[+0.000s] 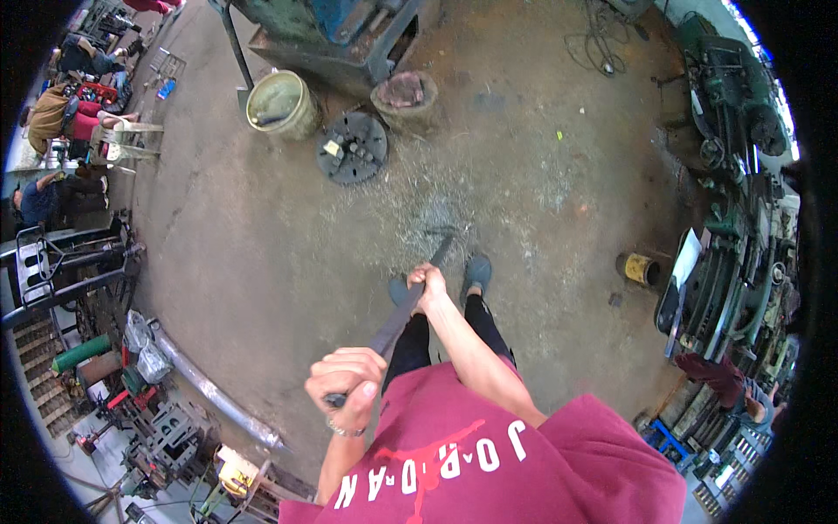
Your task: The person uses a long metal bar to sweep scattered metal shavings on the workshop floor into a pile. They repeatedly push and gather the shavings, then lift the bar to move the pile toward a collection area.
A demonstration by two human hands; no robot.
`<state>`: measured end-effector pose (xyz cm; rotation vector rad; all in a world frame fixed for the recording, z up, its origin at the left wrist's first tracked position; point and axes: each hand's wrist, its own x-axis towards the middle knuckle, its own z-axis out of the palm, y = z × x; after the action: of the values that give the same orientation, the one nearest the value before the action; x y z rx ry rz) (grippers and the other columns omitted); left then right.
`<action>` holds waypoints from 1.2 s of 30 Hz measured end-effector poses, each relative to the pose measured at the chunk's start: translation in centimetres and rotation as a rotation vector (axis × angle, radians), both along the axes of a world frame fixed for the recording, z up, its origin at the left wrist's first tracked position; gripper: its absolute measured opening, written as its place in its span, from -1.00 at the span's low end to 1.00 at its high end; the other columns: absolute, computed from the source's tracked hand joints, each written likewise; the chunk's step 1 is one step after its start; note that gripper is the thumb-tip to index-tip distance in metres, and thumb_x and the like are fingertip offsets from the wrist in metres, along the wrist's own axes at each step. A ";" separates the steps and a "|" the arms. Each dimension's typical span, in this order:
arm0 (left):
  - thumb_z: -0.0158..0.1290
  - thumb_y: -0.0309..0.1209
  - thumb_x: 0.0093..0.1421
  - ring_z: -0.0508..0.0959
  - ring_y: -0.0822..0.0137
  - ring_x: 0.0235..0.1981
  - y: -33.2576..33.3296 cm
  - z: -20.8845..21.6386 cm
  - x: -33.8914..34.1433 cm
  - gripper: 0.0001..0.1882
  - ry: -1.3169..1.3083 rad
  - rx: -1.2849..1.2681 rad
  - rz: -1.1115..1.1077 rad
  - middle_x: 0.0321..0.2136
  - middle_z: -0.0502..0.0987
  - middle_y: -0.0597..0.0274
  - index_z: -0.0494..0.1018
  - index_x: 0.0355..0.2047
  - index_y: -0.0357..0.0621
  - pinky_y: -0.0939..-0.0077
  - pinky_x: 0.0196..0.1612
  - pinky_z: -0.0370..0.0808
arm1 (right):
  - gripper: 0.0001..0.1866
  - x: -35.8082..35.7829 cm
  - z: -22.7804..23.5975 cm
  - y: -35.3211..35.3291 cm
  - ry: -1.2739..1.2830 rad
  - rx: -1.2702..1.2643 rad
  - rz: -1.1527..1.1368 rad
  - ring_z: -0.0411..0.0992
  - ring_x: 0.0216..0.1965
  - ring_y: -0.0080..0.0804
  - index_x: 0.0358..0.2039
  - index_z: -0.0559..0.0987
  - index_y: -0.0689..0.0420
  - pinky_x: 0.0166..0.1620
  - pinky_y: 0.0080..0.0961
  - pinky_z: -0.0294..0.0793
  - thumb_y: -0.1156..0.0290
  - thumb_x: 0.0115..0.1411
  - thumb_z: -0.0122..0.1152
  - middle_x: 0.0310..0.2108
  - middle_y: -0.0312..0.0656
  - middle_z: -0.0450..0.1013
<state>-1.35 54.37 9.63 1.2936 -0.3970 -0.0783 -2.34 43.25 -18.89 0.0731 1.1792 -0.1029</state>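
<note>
A long dark pole point(394, 325) slants from my left side down toward the floor in front of my shoes. My left hand point(346, 379) is wrapped round its upper end, a bracelet on the wrist. Farther down, my right hand point(427, 286) grips the same pole. Its low end has a narrow dark crosspiece that meets a patch of metal shavings point(429, 215); the exact kind of tool is hard to make out.
Ahead stand a bucket point(281, 106), a round slotted metal plate point(352, 148), a second container point(405, 98) and a heavy machine base point(327, 52). A shovel point(237, 52) leans by the bucket. Green machinery point(729, 96) and a yellow can point(639, 270) are right; people point(65, 118) sit far left.
</note>
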 end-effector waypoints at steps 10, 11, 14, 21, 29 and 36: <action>0.02 -0.62 -0.06 0.16 0.49 -0.88 5.8 13.9 -2.8 -0.84 -0.170 -0.233 -0.467 -0.84 0.24 0.39 0.34 -0.71 -0.15 0.58 -0.79 0.10 | -0.67 -5.5 14.5 4.2 -0.059 0.423 -0.165 0.03 -0.78 -0.63 -0.74 0.15 0.02 -0.74 -0.72 0.07 0.57 0.09 -0.04 -0.78 -0.41 0.06; 0.02 -0.60 -0.06 0.22 0.44 -0.88 6.7 14.0 -2.6 -0.79 -0.225 -0.304 -0.588 -0.86 0.26 0.34 0.31 -0.77 -0.15 0.52 -0.75 0.22 | -0.67 -5.8 15.2 4.6 -0.039 0.438 -0.156 0.03 -0.79 -0.63 -0.74 0.15 0.02 -0.74 -0.71 0.07 0.57 0.09 -0.05 -0.79 -0.41 0.06; 0.05 -0.56 -0.08 0.34 0.32 -0.87 8.4 13.1 -2.5 -0.69 -0.249 -0.345 -0.675 -0.90 0.29 0.23 0.23 -0.88 -0.16 0.36 -0.64 0.46 | -0.67 -5.5 15.3 5.2 -0.088 0.486 -0.172 0.02 -0.79 -0.61 -0.75 0.14 0.02 -0.73 -0.67 0.07 0.56 0.08 -0.05 -0.80 -0.42 0.04; 0.07 -0.67 -0.20 0.25 0.30 -0.90 4.0 10.8 -3.8 -0.70 -0.253 -0.257 -0.573 -0.88 0.25 0.21 0.19 -0.88 -0.20 0.38 -0.68 0.38 | -0.65 -6.5 12.1 3.2 -0.188 0.646 -0.390 -0.02 -0.82 -0.59 -0.77 0.11 -0.02 -0.72 -0.63 0.02 0.52 0.05 -0.03 -0.83 -0.42 0.02; -0.02 -0.67 -0.14 0.18 0.44 -0.91 7.9 16.4 -3.3 -0.62 -0.218 -0.365 -0.630 -0.90 0.15 0.37 0.09 -0.89 -0.02 0.54 -0.76 0.23 | -0.74 -7.9 17.9 5.6 -0.199 0.515 -0.259 0.03 -0.79 -0.63 -0.69 0.18 0.06 -0.72 -0.67 0.13 0.52 0.10 -0.09 -0.80 -0.41 0.06; 0.00 -0.66 -0.10 0.21 0.43 -0.88 8.3 18.9 -2.1 -0.64 -0.288 -0.456 -0.779 -0.87 0.18 0.35 0.14 -0.86 -0.05 0.54 -0.70 0.30 | -0.72 -8.3 22.1 4.8 -0.212 0.494 -0.291 0.02 -0.79 -0.63 -0.71 0.16 0.05 -0.72 -0.66 0.12 0.55 0.08 -0.07 -0.80 -0.41 0.06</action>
<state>-3.44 62.67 28.56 0.6413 -1.0864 -0.4338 -10.60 48.01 3.24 0.6766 0.9539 -0.0553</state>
